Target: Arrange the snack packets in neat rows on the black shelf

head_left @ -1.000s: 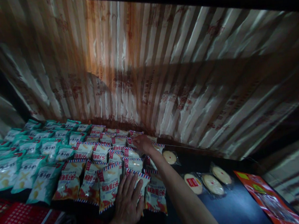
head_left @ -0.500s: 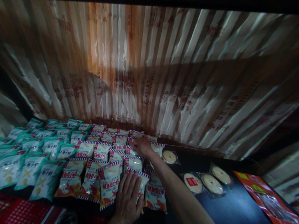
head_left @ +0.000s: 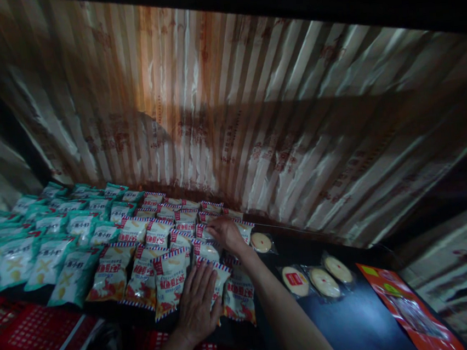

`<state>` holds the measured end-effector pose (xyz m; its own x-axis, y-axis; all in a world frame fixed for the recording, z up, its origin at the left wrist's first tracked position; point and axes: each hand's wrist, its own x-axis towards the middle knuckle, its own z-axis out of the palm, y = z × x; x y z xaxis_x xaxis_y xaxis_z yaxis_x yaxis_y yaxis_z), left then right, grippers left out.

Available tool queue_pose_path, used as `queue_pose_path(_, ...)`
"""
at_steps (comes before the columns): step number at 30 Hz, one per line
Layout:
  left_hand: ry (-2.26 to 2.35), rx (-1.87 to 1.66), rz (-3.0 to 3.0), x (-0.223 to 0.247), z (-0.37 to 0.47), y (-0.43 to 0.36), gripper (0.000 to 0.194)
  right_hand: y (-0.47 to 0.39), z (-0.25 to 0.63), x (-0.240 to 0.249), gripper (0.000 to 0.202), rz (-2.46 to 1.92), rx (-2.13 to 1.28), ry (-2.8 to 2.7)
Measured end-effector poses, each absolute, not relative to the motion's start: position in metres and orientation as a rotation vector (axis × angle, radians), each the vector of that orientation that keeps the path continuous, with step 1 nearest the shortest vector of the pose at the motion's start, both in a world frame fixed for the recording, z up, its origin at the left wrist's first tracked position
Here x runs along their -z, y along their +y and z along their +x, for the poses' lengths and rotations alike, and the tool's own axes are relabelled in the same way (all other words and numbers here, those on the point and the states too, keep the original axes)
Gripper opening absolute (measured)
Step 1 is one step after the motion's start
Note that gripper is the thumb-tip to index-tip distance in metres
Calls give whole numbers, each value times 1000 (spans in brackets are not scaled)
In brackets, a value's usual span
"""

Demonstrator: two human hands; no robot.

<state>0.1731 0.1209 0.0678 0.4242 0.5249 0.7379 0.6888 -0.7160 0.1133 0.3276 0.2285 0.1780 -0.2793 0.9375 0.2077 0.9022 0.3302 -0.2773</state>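
Note:
My left hand (head_left: 200, 302) lies flat with fingers stretched over a white snack bag (head_left: 220, 286) in the front row, whose edge is striped red and blue. Further back, my right hand (head_left: 226, 234) is curled, its fingers closed on a similar snack bag (head_left: 203, 232) among the rear rows. The fingertips and part of that bag are hidden. Beside my left hand stands another snack bag (head_left: 170, 283) with red lettering, leaning back. Under my right forearm is a further snack bag (head_left: 239, 298).
Rows of green snack bags (head_left: 71, 273) fill the shelf's left side. Round, wrapped pale cakes (head_left: 324, 283) lie on the dark shelf (head_left: 347, 323) to the right, near an orange packet (head_left: 411, 309). A red basket (head_left: 22, 344) is at lower left; corrugated sheeting (head_left: 226, 98) rises behind.
The view has shifted slightly, so the cakes and orange packet sit a little further left. Both hands stay at nearly the same places among the bags.

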Motion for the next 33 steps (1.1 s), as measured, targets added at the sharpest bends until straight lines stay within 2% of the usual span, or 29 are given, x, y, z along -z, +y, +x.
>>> queue_pose_path(4, -1059, 1163, -2457, -69, 173, 120, 51, 210, 328, -175, 18, -1481, -141, -2368)
queue_pose_path(9, -1045, 1169, -2469, -66, 173, 120, 51, 203, 322, -167, 24, -1595, -106, -2367)
queue_pose_path(14, -1052, 1174, -2459, -66, 173, 120, 51, 192, 328, -167, 18, -1568, -135, -2194)
queue_pose_path(20, -1032, 1176, -2439, -68, 173, 120, 51, 155, 382, -145, 46, -1676, -78, -1324)
queue_pose_path(24, -1035, 1180, -2450, -67, 172, 120, 52, 117, 400, -115, 58, -1749, -167, -985)
queue_pose_path(29, -1053, 1144, -2451, -63, 173, 119, 54, 86, 375, -84, 62, -1761, -401, -959)
queue_pose_path(33, -1067, 1123, -2443, -60, 173, 119, 55, 88, 353, -77, 59, -1765, -478, -1095)
